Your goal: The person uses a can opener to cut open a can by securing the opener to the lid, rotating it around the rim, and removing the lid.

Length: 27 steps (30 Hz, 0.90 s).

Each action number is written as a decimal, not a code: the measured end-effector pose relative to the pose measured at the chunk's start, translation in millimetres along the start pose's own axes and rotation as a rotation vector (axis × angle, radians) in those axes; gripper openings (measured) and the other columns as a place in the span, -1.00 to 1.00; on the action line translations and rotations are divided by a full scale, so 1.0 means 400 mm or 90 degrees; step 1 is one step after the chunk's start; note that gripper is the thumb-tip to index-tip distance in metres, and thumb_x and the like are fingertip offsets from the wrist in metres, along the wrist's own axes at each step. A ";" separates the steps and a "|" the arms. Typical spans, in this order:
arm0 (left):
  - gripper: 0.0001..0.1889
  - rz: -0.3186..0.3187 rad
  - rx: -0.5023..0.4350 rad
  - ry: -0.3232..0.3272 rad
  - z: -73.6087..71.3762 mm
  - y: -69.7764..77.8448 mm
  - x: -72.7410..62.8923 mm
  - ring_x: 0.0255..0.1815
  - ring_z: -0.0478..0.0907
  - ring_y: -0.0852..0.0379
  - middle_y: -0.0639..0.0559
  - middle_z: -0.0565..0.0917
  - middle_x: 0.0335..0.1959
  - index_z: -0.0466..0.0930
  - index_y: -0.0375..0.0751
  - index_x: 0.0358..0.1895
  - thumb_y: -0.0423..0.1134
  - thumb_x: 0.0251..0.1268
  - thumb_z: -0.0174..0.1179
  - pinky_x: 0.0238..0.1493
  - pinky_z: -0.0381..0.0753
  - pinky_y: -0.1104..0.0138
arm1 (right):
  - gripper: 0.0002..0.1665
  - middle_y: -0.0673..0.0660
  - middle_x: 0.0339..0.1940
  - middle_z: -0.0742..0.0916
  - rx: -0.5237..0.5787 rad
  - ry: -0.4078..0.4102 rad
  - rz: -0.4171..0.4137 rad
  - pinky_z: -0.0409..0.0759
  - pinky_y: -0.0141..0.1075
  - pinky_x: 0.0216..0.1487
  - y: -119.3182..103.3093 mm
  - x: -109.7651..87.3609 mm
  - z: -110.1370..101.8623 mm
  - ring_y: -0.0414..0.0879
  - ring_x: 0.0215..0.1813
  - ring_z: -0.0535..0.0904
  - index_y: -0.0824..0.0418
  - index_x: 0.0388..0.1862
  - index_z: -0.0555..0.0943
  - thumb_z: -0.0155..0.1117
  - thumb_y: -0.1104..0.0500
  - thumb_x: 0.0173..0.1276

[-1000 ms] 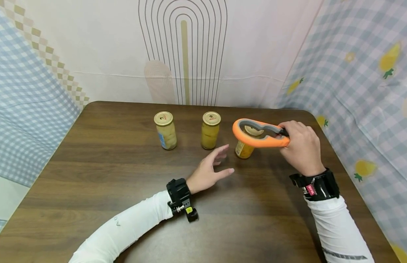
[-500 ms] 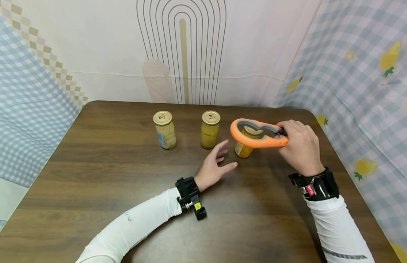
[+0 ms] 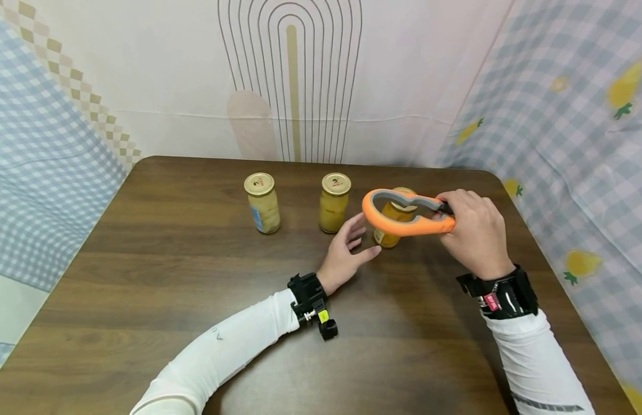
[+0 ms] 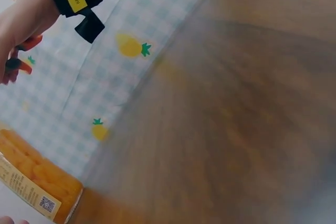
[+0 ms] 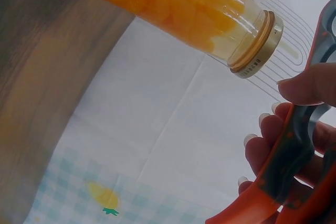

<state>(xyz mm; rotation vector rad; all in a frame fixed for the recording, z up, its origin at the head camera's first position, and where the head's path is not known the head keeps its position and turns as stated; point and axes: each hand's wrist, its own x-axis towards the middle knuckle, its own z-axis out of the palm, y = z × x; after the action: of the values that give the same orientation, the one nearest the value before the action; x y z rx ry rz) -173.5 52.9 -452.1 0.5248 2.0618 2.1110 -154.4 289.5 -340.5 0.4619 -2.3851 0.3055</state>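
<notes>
Jars [image 3: 333, 213] flank spread left fingers [image 3: 352, 225], one partly behind the orange tool [image 3: 416, 227] right fingers [image 5: 261, 152] grip.

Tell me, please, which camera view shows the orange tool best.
The head view: the orange tool shows nearly whole there, with one end in the right hand. The right wrist view is closer but crops it at the frame's edge; the left wrist view shows only small parts.
</notes>
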 end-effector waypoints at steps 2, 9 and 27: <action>-0.20 0.002 -0.012 0.007 0.006 -0.001 0.007 0.53 0.32 -0.13 -0.06 0.31 0.56 0.16 -0.06 0.57 -0.30 0.33 0.35 0.50 0.37 0.03 | -0.83 0.26 -0.36 0.71 0.000 0.002 -0.002 0.46 0.03 -0.29 -0.001 0.000 -0.001 0.17 -0.34 0.57 0.31 -0.20 0.65 0.22 0.31 0.25; -0.20 0.004 -0.053 0.023 0.020 -0.005 0.029 0.52 0.32 -0.09 -0.13 0.32 0.54 0.14 -0.10 0.58 -0.37 0.33 0.33 0.51 0.36 0.04 | -0.84 0.25 -0.37 0.71 0.001 0.008 -0.009 0.48 0.05 -0.26 -0.002 0.002 -0.003 0.18 -0.33 0.57 0.31 -0.20 0.64 0.21 0.31 0.25; -0.04 0.029 -0.077 -0.026 0.065 -0.016 0.080 0.65 0.07 0.13 -0.03 0.16 0.63 0.02 -0.05 0.61 -0.43 0.21 0.39 0.63 0.12 0.14 | -0.83 0.27 -0.36 0.72 0.000 0.002 -0.021 0.49 0.05 -0.28 -0.005 0.001 -0.001 0.18 -0.34 0.58 0.33 -0.19 0.65 0.22 0.30 0.25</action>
<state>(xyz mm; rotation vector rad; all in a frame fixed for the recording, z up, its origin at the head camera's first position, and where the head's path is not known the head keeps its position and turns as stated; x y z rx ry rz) -195.1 88.4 -453.7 0.5981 1.9038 2.2144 -153.4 287.6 -339.8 0.4997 -2.3713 0.2922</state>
